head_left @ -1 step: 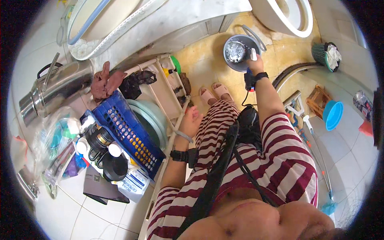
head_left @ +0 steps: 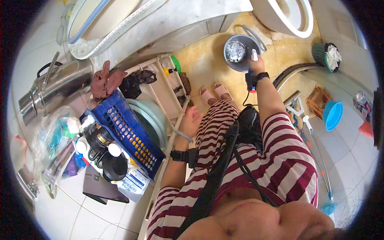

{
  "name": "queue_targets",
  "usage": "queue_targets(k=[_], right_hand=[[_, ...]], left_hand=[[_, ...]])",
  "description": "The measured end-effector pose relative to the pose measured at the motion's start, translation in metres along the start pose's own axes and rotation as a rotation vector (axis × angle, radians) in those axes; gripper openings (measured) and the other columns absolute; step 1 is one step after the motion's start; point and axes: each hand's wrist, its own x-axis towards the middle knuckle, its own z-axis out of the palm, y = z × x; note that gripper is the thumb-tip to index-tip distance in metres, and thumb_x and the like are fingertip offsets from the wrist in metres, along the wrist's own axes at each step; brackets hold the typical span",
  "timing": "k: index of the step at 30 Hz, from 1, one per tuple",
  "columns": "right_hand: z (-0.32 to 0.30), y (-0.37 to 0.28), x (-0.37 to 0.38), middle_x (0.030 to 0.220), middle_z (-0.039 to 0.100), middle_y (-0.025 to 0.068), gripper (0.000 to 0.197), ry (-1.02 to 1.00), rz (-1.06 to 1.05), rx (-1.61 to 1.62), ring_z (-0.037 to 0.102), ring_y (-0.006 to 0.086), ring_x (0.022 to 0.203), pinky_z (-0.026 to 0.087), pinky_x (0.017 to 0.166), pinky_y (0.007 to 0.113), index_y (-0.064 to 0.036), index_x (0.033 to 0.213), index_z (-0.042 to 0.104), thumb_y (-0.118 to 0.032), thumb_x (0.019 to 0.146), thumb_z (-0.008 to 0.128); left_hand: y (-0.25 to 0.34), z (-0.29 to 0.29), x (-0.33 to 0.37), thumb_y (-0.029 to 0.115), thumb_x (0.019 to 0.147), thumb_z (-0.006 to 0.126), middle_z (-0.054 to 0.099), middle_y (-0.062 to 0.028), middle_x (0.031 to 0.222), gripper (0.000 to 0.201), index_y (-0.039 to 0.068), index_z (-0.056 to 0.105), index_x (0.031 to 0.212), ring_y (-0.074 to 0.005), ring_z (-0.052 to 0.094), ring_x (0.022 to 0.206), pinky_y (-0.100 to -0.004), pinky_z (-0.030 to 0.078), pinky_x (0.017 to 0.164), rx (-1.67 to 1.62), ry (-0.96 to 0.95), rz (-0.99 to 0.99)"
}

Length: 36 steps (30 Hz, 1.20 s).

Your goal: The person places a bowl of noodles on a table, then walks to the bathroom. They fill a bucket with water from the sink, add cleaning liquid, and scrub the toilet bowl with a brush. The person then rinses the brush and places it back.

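A grey bucket (head_left: 229, 60) with its hoop handle swung to the far side stands on the yellowish floor ahead. Whitish foamy water (head_left: 236, 51) shows inside it. Over the bucket's near right rim, my right hand (head_left: 257, 65) is closed on a white handle-like piece (head_left: 254, 55) that points into the bucket; what lies below it is hidden. My left hand (head_left: 193, 119) rests by my left thigh, holding nothing, its fingers loosely apart. It is nearest to the cream shelf rack (head_left: 170, 96). Both wrists carry black strapped devices.
A blue perforated basket (head_left: 124, 134) and bottles stand on the left, beside a steel cylinder (head_left: 64, 86). A white toilet (head_left: 306, 28) is at the far right, with a green waste bin (head_left: 319, 54) near it. A light-blue basin (head_left: 333, 115) and long-handled tools (head_left: 320, 158) are on the right.
My right hand and the white handle-like piece have shifted very slightly to the right. My left hand has stayed in place.
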Motion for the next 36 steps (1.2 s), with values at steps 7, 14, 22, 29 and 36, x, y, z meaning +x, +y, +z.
queue_targets(k=[7, 14, 22, 29, 36], right_hand=[[-0.020, 0.013, -0.018, 0.079, 0.058, 0.0158, 0.032, 0.008, -0.064, -0.222, 0.057, 0.0275, 0.074, 0.043, 0.065, 0.035, -0.0032, 0.089, 0.055, -0.018, 0.061, 0.057], [0.022, -0.020, -0.054, 0.094, 0.051, 0.0182, 0.049, -0.183, -0.567, -0.088, 0.050, 0.0305, 0.089, 0.040, 0.076, 0.034, -0.0031, 0.100, 0.048, -0.022, 0.059, 0.068], [0.146, -0.149, -0.135, 0.078, 0.046, 0.0071, 0.038, -0.181, -0.217, 0.421, 0.047, 0.0172, 0.072, 0.042, 0.063, 0.030, -0.0050, 0.091, 0.035, -0.011, 0.066, 0.064], [0.292, -0.160, -0.145, 0.086, 0.047, 0.0086, 0.023, -0.974, 0.135, 0.653, 0.052, 0.0194, 0.073, 0.050, 0.056, 0.036, -0.0042, 0.096, 0.043, -0.014, 0.077, 0.052], [0.244, -0.159, -0.123, 0.091, 0.048, 0.0123, 0.033, -1.213, 0.273, 0.239, 0.047, 0.0194, 0.075, 0.047, 0.062, 0.038, -0.0034, 0.101, 0.049, -0.020, 0.074, 0.055]], left_hand=[[-0.022, 0.002, -0.005, 0.022, 0.074, 0.056, 0.053, -0.0181, 0.098, 0.045, 0.000, 0.040, 0.110, -0.0248, 0.053, 0.090, -0.0313, 0.042, 0.077, 0.019, 0.089, 0.028], [-0.014, -0.009, -0.005, 0.023, 0.074, 0.057, 0.053, -0.0194, 0.096, 0.044, 0.001, 0.041, 0.109, -0.0243, 0.054, 0.089, -0.0308, 0.043, 0.075, -0.053, 0.138, -0.010], [-0.017, -0.029, -0.007, 0.024, 0.074, 0.057, 0.051, -0.0175, 0.102, 0.048, -0.001, 0.039, 0.112, -0.0241, 0.050, 0.095, -0.0315, 0.040, 0.080, -0.097, 0.168, -0.025], [-0.004, -0.059, -0.023, 0.018, 0.078, 0.053, 0.049, -0.0155, 0.104, 0.042, -0.001, 0.037, 0.113, -0.0227, 0.048, 0.096, -0.0311, 0.038, 0.082, -0.161, 0.231, 0.033], [-0.003, -0.066, -0.035, 0.017, 0.077, 0.053, 0.047, -0.0155, 0.107, 0.044, -0.001, 0.036, 0.114, -0.0231, 0.047, 0.097, -0.0318, 0.038, 0.083, -0.170, 0.187, 0.016]])
